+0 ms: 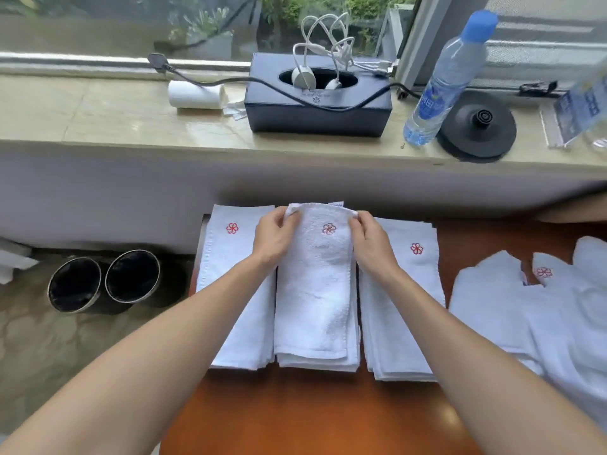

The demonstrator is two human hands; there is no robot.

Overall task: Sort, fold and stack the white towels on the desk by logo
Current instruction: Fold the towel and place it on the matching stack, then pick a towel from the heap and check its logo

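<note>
As forearms [157,362] reach over near edge of bench [295,418], three folded stacks sit side by side along far edge: left stack [236,307], middle stack [318,364], right stack [400,310], red flower logos up. Loose unfolded towels [525,320] heaped near right edge. Top towel [315,290] lies on middle stack; left hand [276,239] and right hand [371,243] each pinch one far corner, fingers [288,218] curled tight on cloth. Further back on windowsill [98,110]: rolled towel [196,94], black tissue box [315,113] stuffed with cables, water bottle [443,80], kettle base [476,126].
</note>
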